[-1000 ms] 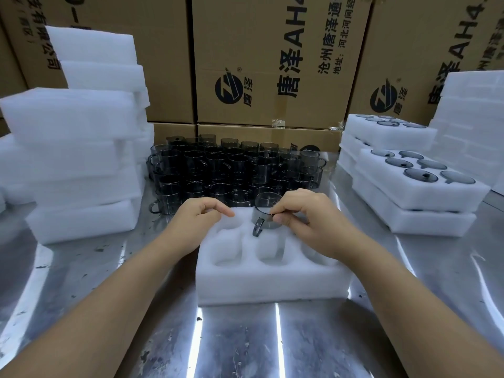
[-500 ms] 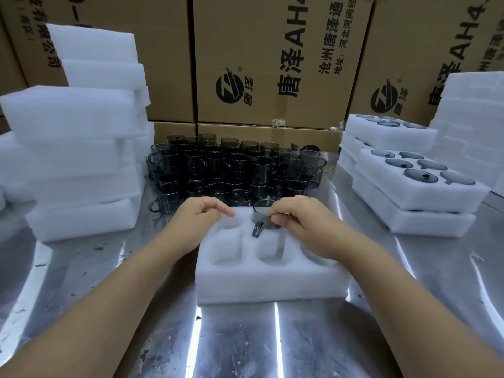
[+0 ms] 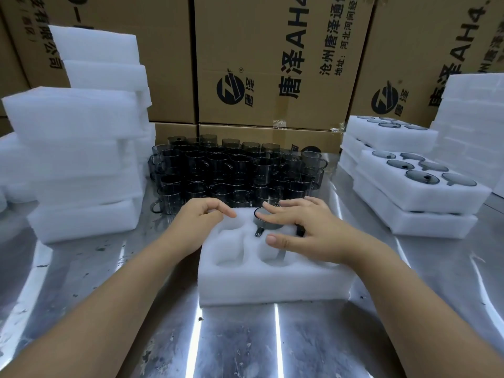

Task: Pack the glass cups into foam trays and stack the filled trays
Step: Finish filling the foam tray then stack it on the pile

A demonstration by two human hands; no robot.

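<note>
While the right hand (image 3: 308, 230) lies flat with straight fingers across the mouth of the glass cup (image 3: 258, 223), we log the cup as sitting in the middle pocket of the back row of the foam tray (image 3: 272, 285). It is directly under that hand, so the right hand is the nearer one. The left hand (image 3: 201, 216) rests just beside it on the tray's back-left corner, fingers loosely curled and holding nothing. The cup stands upright, long axis vertical and mouth up. Its handle points toward us, into the notch between pockets. We judge that it is nearly seated and needs only a straight push down. A dark piece shows beside the right palm; we cannot tell whether it belongs to a second cup. The back-left pocket and two front pockets are empty; the rest is hidden by the right hand. The loose cups (image 3: 234, 170) stand in a block on the steel table (image 3: 245, 345), just behind the tray and beyond both hands. Filled trays (image 3: 422, 195) are stacked well to the right, and empty foam (image 3: 81, 159) to the left.
</note>
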